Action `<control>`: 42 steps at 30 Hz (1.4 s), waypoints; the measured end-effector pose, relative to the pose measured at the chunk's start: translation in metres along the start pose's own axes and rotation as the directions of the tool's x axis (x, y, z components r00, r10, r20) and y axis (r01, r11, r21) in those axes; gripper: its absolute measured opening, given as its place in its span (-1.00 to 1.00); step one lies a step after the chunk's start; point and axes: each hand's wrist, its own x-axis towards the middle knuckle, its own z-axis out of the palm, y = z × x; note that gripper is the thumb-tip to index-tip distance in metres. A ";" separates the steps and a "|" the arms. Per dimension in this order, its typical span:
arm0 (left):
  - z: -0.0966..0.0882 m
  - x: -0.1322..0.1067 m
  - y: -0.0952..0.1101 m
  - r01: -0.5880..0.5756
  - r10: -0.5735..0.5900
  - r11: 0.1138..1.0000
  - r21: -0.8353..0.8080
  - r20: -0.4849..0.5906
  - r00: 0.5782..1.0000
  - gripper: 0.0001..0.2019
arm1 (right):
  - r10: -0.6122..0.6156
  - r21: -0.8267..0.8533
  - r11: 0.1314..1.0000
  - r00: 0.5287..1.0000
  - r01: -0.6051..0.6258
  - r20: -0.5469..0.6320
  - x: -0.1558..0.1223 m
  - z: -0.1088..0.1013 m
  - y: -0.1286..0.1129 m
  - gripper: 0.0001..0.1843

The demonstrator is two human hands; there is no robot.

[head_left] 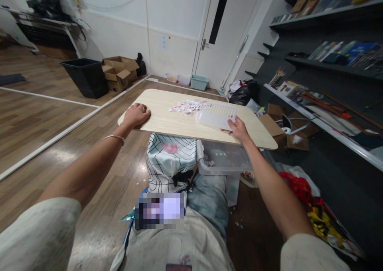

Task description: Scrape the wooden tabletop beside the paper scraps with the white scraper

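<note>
On the left end of a pale wooden tabletop (158,113), my left hand (137,114) lies palm down, holding nothing. My right hand (238,129) grips the near right corner of a white sheet with rows of slots (217,117), thumb on top and the other fingers mostly hidden below. The sheet lies over the tabletop, at a slight angle. Touching its left side is a loose heap of small white and pinkish paper pieces (189,107).
A clear plastic bin (224,159) with a few scraps stands under the tabletop's near edge, beside a patterned cloth (172,155). A blurred phone (160,210) rests on my lap. Dark shelves (329,63) line the right; a black bin (86,77) and cardboard boxes (119,73) stand left.
</note>
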 end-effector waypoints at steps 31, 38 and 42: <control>-0.005 -0.003 0.002 0.025 -0.025 0.999 -0.042 0.014 1.000 -0.42 | 0.095 0.063 0.995 0.959 -0.081 -0.267 -0.001 -0.018 0.007 -0.51; -0.006 -0.003 0.003 0.031 -0.031 0.997 -0.065 0.004 1.000 -0.44 | 0.096 0.043 0.995 0.958 -0.088 -0.270 0.003 -0.016 0.010 -0.50; -0.007 -0.004 0.004 0.033 -0.033 0.998 -0.050 0.003 0.999 -0.45 | 0.088 0.044 0.996 0.972 -0.080 -0.219 0.002 -0.013 0.011 -0.33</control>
